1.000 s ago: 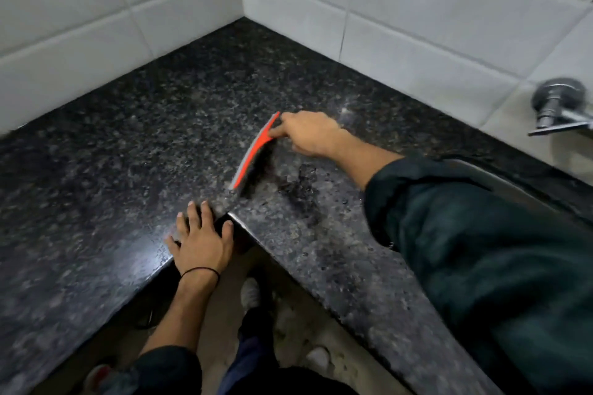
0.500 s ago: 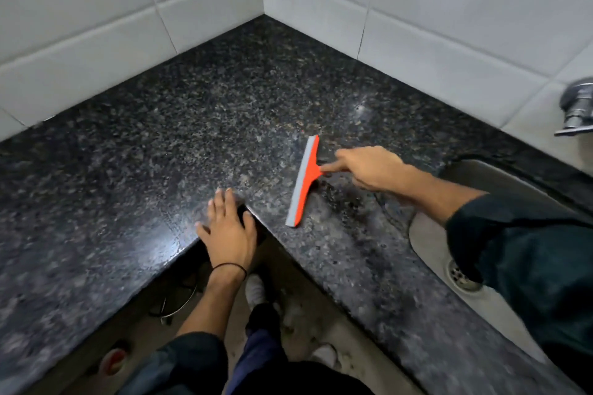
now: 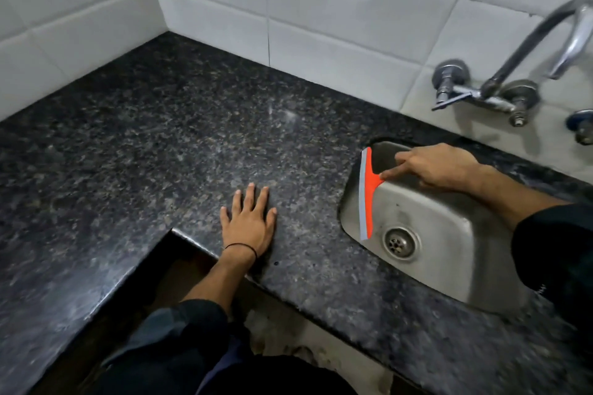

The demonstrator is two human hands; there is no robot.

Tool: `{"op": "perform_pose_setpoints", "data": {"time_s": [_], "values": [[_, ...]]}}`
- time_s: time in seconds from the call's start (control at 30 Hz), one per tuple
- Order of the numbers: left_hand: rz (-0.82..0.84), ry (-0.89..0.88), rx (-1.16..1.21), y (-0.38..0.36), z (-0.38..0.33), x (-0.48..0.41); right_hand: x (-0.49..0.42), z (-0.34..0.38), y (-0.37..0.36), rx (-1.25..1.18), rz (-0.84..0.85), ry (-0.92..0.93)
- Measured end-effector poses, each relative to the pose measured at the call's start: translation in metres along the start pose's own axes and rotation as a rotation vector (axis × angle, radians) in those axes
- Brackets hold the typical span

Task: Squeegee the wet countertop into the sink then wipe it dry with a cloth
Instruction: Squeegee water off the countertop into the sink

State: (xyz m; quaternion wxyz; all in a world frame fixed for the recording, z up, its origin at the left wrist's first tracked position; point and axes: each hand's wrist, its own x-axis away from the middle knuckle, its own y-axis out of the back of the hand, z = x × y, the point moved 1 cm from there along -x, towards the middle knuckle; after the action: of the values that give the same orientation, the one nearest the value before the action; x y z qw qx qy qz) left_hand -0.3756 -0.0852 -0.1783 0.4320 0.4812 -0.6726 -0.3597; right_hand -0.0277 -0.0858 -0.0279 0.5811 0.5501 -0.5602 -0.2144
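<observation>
The dark speckled granite tabletop (image 3: 160,144) is set into a corner of white tiled wall (image 3: 337,32). The stainless steel sink (image 3: 449,253) is sunk into its right part, below the wall-mounted metal tap (image 3: 500,86). The orange squeegee with a grey rubber blade (image 3: 367,196) is held at the sink's left rim by the right hand (image 3: 439,167). The left hand (image 3: 248,221) is laid flat on the tabletop, left of the sink, near the front edge.
</observation>
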Motion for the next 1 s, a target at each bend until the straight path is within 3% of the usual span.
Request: {"op": "perform_pose_setpoints", "data": {"time_s": [0.13,0.27,0.4,0.5,0.7,0.83,1.0], "values": [[-0.026,-0.012,-0.032,0.000,0.000,0.000,-0.009,-0.004,0.002,-0.091,-0.099,-0.089],[-0.199,-0.067,-0.105,0.018,-0.009,-0.013,-0.048,0.005,0.012,-0.206,-0.203,-0.165],[-0.235,-0.097,-0.054,0.036,-0.011,-0.046,-0.106,0.014,0.032,-0.238,-0.264,-0.202],[-0.164,-0.095,-0.050,0.044,-0.010,-0.079,-0.154,0.013,0.049,-0.222,-0.268,-0.211],[0.136,-0.052,-0.065,0.034,-0.006,-0.124,-0.245,0.012,0.083,-0.085,-0.276,-0.179],[0.102,-0.066,-0.047,0.029,-0.001,-0.125,-0.298,0.016,0.101,-0.055,-0.324,-0.081],[0.090,-0.066,-0.024,0.029,0.003,-0.128,-0.337,0.019,0.108,-0.042,-0.227,-0.035]]}}
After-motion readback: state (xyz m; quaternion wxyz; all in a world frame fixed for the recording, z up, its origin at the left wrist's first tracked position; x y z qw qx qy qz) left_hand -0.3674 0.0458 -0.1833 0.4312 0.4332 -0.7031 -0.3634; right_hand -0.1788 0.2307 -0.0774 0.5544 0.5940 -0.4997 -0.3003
